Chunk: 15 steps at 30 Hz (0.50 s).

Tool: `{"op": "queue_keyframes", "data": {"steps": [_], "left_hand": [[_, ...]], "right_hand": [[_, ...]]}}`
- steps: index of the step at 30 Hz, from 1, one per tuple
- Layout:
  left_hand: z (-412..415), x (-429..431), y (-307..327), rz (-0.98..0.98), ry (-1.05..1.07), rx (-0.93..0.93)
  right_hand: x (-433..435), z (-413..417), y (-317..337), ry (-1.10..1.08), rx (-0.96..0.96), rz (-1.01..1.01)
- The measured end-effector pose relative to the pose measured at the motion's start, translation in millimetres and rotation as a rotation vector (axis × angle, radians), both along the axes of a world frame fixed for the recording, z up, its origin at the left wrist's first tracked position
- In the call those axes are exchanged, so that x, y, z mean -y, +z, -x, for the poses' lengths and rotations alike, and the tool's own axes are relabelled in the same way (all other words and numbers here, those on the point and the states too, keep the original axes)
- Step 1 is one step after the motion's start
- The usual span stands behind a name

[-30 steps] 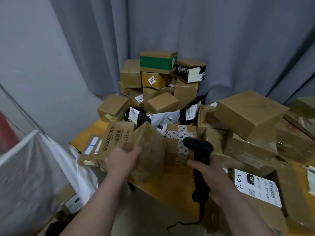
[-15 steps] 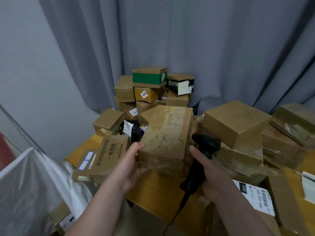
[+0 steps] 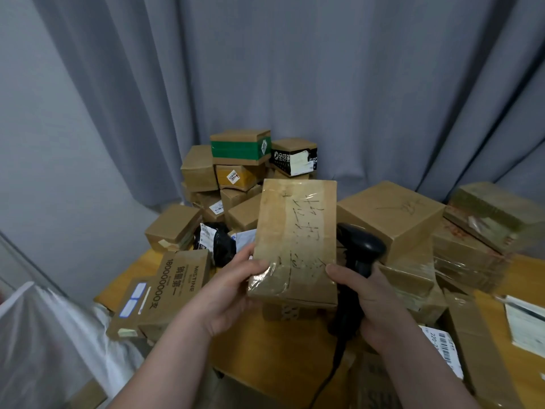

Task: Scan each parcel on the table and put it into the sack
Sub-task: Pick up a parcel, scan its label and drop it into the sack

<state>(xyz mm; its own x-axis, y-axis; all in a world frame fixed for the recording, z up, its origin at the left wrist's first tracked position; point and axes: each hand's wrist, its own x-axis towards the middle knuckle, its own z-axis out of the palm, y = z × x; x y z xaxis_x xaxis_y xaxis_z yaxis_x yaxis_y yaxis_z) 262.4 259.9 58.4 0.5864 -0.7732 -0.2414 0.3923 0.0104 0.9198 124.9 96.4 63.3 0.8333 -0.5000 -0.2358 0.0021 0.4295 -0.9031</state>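
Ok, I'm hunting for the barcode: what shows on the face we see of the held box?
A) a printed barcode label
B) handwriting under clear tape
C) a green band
B: the box shows dark handwritten strokes beneath glossy tape, no barcode label.

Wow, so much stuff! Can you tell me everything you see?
taped parcel: one, brown, held up in front
barcode scanner: one, black, right of it
cardboard boxes: many, brown, piled all around
green-banded box: one, brown, top of pile
bag parcel: one, black, left of taped parcel
sack: one, white, lower left
table: one, yellow-brown, under the pile
curtain: one, grey, behind
left grip: one, bare hand, holds taped parcel
right grip: one, bare hand, holds barcode scanner
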Motion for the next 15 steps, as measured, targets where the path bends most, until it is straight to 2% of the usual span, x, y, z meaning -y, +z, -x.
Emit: {"op": "queue_keyframes", "data": {"steps": [4,6,8,11,13,15], "left_hand": [[-11.3,-1.2,1.7,-0.018,0.017,0.014],[-19.5,-5.4,2.9,-0.052,0.050,0.083],[-24.4,-7.5,7.7,-0.190,0.083,0.286],[-24.2,-4.4,18.7,-0.441,0.108,0.732],[-20.2,-1.0,25.2,-0.508,0.104,0.975],[-17.4,1.7,27.9,-0.509,0.080,1.100]], "right_hand": [[0.8,-3.2,0.3,-0.020,-0.015,0.025],[2.7,-4.3,4.1,-0.079,-0.046,0.046],[6.9,-4.3,10.7,-0.145,-0.055,0.042],[15.0,-2.2,22.2,-0.217,-0.010,-0.031],[19.1,-1.1,26.6,-0.255,0.008,-0.074],[20.1,0.2,29.6,-0.284,-0.007,-0.100]]}}
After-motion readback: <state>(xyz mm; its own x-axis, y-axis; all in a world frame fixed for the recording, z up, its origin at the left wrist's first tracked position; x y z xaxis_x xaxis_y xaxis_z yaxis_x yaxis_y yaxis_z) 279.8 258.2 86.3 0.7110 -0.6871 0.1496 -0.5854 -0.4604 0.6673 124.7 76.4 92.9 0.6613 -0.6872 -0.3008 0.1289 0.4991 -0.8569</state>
